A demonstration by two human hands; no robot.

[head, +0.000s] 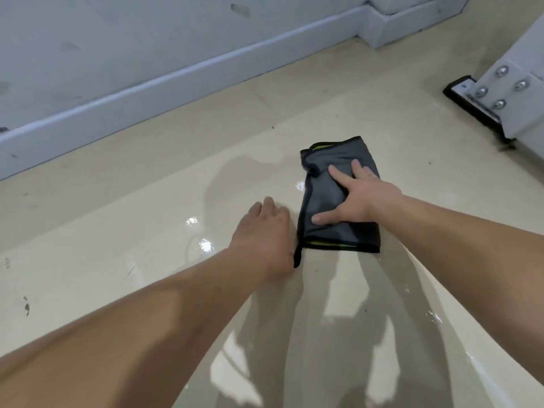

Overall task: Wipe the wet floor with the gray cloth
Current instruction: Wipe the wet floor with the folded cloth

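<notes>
Right grip (357, 198), fingers spread flat, presses the folded gray cloth (321, 198); left grip (265, 231) rests loose-fingered on the glossy wet floor (132, 231).

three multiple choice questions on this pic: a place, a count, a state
1. Where does the folded gray cloth with black edging lie? A on the glossy beige floor; B on the baseboard; C on a chair.
2. How many round bolts show on the white metal bracket? A two; B four; C six.
3. How is the right hand? A in a fist; B flat, pressing the cloth; C lifted clear.
Answers: 1 A, it lies flat on the floor; 2 B, four bolt heads show; 3 B, straight fingers rest on it.
</notes>
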